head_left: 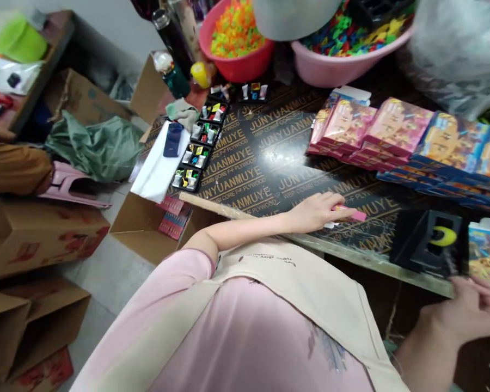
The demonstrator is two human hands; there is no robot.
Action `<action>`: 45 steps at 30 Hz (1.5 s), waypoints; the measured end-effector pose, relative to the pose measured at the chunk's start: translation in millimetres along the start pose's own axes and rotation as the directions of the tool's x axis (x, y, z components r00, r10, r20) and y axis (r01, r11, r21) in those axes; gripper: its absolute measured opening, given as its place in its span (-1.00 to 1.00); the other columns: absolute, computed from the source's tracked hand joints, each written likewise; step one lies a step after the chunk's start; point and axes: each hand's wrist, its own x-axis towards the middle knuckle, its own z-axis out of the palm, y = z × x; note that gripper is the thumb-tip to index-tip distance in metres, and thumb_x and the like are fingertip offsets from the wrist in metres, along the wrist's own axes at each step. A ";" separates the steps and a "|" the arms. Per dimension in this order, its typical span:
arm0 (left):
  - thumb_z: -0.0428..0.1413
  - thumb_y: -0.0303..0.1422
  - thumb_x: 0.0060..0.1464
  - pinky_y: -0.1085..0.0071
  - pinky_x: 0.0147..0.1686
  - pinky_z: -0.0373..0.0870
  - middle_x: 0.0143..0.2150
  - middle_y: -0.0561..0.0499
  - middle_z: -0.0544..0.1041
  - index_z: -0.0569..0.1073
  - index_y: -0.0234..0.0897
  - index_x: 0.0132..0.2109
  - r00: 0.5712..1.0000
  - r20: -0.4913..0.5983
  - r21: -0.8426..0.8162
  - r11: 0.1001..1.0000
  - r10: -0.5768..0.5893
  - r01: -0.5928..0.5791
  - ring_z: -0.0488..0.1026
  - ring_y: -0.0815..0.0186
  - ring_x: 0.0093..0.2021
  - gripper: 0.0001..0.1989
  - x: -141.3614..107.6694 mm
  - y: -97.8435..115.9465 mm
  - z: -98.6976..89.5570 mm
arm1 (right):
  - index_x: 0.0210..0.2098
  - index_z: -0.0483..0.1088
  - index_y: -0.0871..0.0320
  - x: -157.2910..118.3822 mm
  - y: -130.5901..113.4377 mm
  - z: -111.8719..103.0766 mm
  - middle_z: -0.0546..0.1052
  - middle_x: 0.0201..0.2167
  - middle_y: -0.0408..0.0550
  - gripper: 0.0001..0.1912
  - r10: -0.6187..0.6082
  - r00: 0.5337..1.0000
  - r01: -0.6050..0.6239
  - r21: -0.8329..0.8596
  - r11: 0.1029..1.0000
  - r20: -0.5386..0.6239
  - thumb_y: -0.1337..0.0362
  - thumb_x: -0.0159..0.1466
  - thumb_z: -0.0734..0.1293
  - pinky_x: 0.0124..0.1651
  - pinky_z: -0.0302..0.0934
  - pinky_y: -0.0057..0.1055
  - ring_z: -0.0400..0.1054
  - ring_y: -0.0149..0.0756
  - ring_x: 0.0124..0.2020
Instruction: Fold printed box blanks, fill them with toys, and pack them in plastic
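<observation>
On the near edge of the table, my left hand (pixel 314 212) has its fingers closed around a small pink box (pixel 353 214), partly covered by the fingers. My right hand (pixel 476 305) is at the lower right, blurred, with fingers pinched together by the front edge of the table. What they hold, if anything, cannot be made out. Just beyond those fingertips lies a black plastic tray (pixel 418 250) with a yellow crescent-shaped piece (pixel 443 236) in it. A blue and yellow printed box (pixel 488 247) with a white flap lies beside the tray, close to my right hand.
Stacks of pink boxes (pixel 398 128) and blue boxes (pixel 453 144) stand at the right. Filled black trays (pixel 194 156) line the left, beside a phone (pixel 173 140). Basins of colourful pieces, one red (pixel 239 68), one pink (pixel 330 65), stand behind. An open carton (pixel 136 226) sits below.
</observation>
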 end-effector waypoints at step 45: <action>-0.02 -0.40 0.25 0.15 -0.10 0.41 -0.09 -0.16 0.52 0.47 -0.23 -0.01 0.940 -0.294 -0.115 0.969 0.175 -0.217 0.44 0.17 -0.10 -0.76 -19.0 -27.2 17.7 | -0.27 0.58 0.21 -89.4 -73.0 70.1 0.26 -0.77 -0.30 -0.70 0.115 0.237 -0.783 0.120 0.610 0.965 0.25 0.09 0.28 -0.62 -0.13 -0.49 -0.11 -0.51 -0.74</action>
